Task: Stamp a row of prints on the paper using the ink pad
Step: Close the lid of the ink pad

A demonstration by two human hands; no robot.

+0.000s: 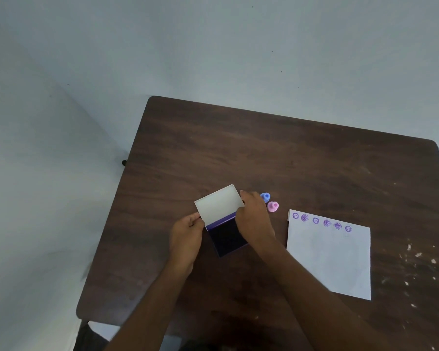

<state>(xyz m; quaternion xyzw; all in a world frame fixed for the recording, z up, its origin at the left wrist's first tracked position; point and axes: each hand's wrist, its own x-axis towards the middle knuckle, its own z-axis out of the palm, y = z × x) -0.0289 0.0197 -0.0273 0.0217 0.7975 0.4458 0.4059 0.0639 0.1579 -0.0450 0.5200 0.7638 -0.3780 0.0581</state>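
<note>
Six prints (321, 222) done, paper (335, 259) lower right. L hand (186, 238) & R hand (254, 219) pinched ink pad lid (219, 205), frame ctr; likely closing next.

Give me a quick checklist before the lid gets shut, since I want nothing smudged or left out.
1. Row of prints on the paper: six along the top edge, ok.
2. Blue stamp and pink stamp set down off the ink pad: ok.
3. Left hand steadying the pad at its left side: ok.
4. Right hand on the raised lid: ok.
5. Nothing lying on the dark ink surface: ok where visible; the right hand hides part.
6. Prints dry: cannot tell.
</note>
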